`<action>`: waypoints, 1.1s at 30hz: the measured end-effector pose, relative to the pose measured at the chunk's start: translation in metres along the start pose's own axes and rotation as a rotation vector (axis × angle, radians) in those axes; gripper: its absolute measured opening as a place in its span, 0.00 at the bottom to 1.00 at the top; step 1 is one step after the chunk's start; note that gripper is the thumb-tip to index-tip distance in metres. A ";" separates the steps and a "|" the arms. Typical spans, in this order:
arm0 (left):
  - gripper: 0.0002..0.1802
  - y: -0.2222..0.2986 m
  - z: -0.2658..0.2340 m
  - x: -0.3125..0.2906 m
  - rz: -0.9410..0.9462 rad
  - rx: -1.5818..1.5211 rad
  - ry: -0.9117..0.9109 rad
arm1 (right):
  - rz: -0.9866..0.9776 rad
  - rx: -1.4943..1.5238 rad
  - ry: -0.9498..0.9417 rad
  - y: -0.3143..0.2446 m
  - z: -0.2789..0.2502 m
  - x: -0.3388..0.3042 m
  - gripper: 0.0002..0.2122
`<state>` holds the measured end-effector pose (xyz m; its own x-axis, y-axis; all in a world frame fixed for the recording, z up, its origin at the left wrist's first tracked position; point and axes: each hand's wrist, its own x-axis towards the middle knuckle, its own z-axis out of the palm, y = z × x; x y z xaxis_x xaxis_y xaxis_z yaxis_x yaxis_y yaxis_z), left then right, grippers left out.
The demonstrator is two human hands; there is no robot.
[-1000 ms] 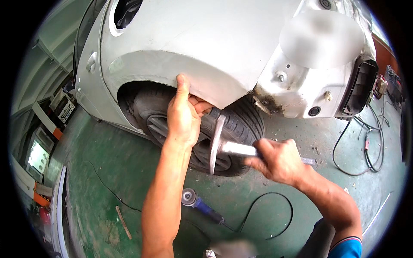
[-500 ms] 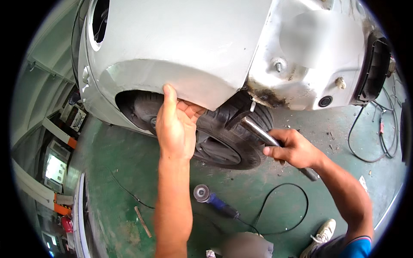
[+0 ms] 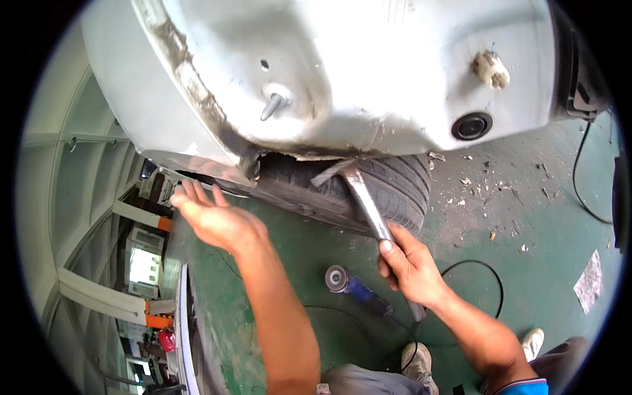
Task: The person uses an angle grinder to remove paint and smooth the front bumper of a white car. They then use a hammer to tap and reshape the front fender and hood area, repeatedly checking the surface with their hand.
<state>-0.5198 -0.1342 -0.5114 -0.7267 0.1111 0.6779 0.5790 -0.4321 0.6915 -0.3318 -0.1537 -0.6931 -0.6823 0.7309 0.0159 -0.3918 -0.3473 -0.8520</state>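
Note:
My right hand (image 3: 411,266) is wrapped round the shaft of a metal hammer (image 3: 368,205). The hammer's head is up at the torn, rusty lower edge of the pale car body (image 3: 375,85), in front of the tyre (image 3: 401,187); whether it touches the metal is hard to tell. My left hand (image 3: 217,220) has its fingers stretched out, palm up, just below the bottom edge of the side panel (image 3: 145,105). It holds nothing, and contact with the panel cannot be made out.
On the green floor lies a blue angle grinder (image 3: 355,288) with a black cord (image 3: 490,268) looping to its right. Debris (image 3: 517,224) is scattered at the right, near a grey paper scrap (image 3: 588,282). A shoe (image 3: 419,365) stands at the lower edge.
The view has shifted closer to the car's bare end. My left hand has left the wheel arch edge and opened out. The hammer has risen to the body's torn lower edge.

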 end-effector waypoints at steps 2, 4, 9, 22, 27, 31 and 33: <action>0.42 0.004 0.014 -0.005 0.018 0.011 0.022 | 0.008 0.024 0.019 -0.001 0.003 0.006 0.23; 0.40 0.007 0.029 -0.011 0.001 -0.063 0.032 | -0.004 -0.004 -0.011 -0.018 0.008 0.017 0.23; 0.41 0.010 0.042 -0.019 -0.054 -0.215 0.023 | -0.100 -0.065 -0.148 -0.044 0.024 0.037 0.25; 0.41 -0.012 0.045 -0.017 0.067 -0.324 -0.030 | 0.001 -0.012 -0.295 -0.069 0.030 0.045 0.25; 0.42 -0.015 0.042 -0.015 0.055 -0.342 -0.017 | -0.016 -0.052 -0.296 -0.071 0.033 0.046 0.25; 0.42 -0.014 0.042 -0.016 0.048 -0.326 -0.026 | 0.027 0.057 -0.099 -0.064 0.029 0.052 0.22; 0.42 -0.012 0.044 -0.016 0.048 -0.324 -0.022 | 0.044 0.138 0.027 -0.066 0.023 0.059 0.21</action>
<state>-0.4985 -0.0912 -0.5192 -0.6910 0.1012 0.7157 0.4624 -0.6991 0.5454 -0.3609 -0.1011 -0.6240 -0.6847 0.7280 -0.0353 -0.4444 -0.4554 -0.7714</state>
